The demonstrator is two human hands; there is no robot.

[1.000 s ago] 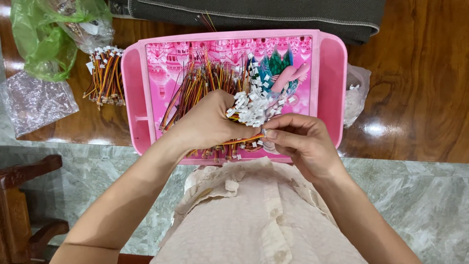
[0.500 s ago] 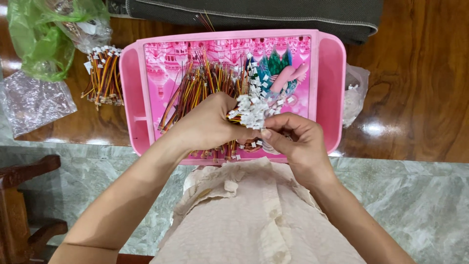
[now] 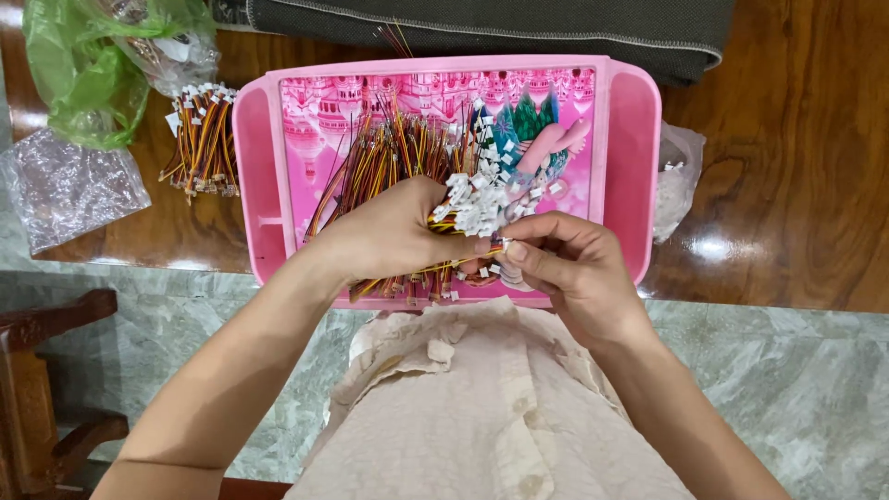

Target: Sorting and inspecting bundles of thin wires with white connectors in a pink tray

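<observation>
Head view, looking straight down at my own two hands over a pink plastic tray (image 3: 632,139). My left hand (image 3: 394,231) is closed around a thick bundle of thin wires (image 3: 389,153), red, yellow, orange and black, each ending in a small white plastic connector. The connectors (image 3: 477,199) bunch together like a knobbly white cluster just past my thumb, while the loose wire tails fan out across the tray and also poke out below my palm at the near rim. My right hand (image 3: 569,268) sits just beside the left, fingertips pinched on the wire ends at the edge of that cluster; which single wire I pinch is too small to tell.

The tray is rectangular with rounded corners, smooth and glossy, its floor printed with a pink cartoon castle picture. It rests on a polished brown wooden table (image 3: 787,185) that reflects light. Left of the tray lies a second, smaller bundle of the same wires (image 3: 199,139). Beyond it sit a crumpled green plastic bag (image 3: 79,74) and a wrinkled clear bag (image 3: 65,190). A small clear bag (image 3: 676,181) lies at the tray's right. Dark grey cloth (image 3: 482,23) runs along the far edge. My cream, crinkled shirt (image 3: 482,417) fills the foreground above a marbled grey-green floor (image 3: 815,389).
</observation>
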